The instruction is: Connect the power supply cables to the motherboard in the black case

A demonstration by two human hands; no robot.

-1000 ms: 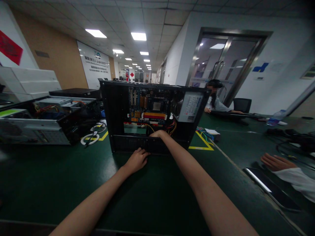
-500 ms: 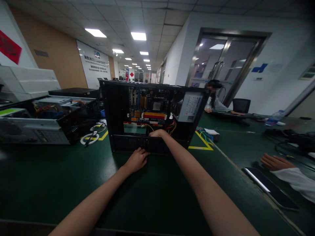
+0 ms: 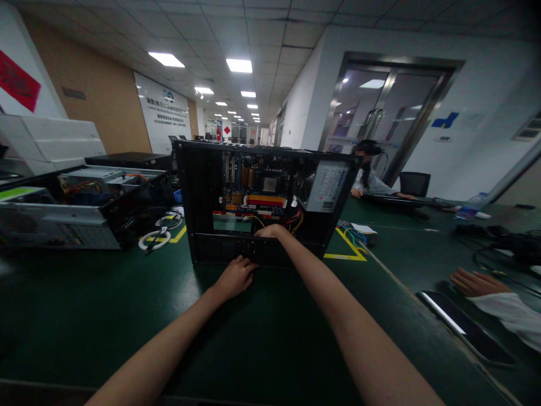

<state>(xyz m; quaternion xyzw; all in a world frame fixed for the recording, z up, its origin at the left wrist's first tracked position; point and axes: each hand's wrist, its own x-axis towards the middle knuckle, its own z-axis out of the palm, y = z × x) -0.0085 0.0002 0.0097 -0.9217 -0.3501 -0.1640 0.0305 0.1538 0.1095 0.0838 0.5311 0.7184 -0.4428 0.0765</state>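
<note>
An open black computer case (image 3: 203, 186) stands upright on the green table (image 3: 105, 316) in front of me. Inside it I see a motherboard (image 3: 257, 189), a grey power supply (image 3: 329, 186) and coloured cables (image 3: 296, 217). My left hand (image 3: 234, 277) rests on the table with its fingers curled against the case's lower front panel. My right hand (image 3: 267, 231) reaches over the case's lower rim into the inside. Its fingers are hidden behind the rim near the cables.
Another opened computer case (image 3: 63, 225) lies at the left, with white tape rolls (image 3: 154, 239) beside it. Yellow floor-tape marks (image 3: 349, 248) frame the case. At the right, a co-worker's hand (image 3: 477, 282) lies by a dark flat device (image 3: 460, 327). A person (image 3: 369, 175) sits at the far desk.
My hands and the case have stayed put. The view has dipped slightly, and the co-worker's hand at the right has shifted a little.
</note>
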